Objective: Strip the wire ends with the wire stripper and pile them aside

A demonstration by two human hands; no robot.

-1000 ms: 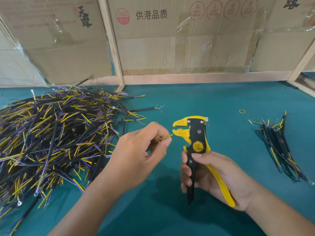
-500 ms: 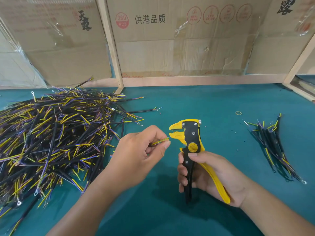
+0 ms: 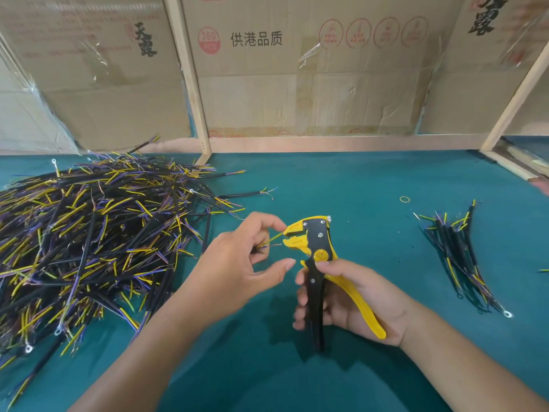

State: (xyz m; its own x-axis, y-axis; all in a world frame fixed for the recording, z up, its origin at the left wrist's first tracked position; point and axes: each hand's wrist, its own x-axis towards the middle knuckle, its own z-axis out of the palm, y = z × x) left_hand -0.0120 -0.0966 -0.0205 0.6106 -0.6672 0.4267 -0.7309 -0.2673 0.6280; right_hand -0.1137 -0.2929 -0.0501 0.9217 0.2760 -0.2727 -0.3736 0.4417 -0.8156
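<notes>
Head view: left hand (image 3: 237, 263) hides most of the wire (image 3: 275, 235) it pinches, yellow tip in the wire stripper (image 3: 315, 251) mouth; right hand (image 3: 350, 304) grasps both handles; big pile (image 3: 89, 239) cut off at left edge; small pile (image 3: 457, 248) right; open green mat (image 3: 341, 185) between; one rubber band (image 3: 404, 199).

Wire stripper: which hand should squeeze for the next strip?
Right. The right hand already wraps the wire stripper handles, while the left hand pinches the wire with its yellow end fed into the stripper's head.
</notes>
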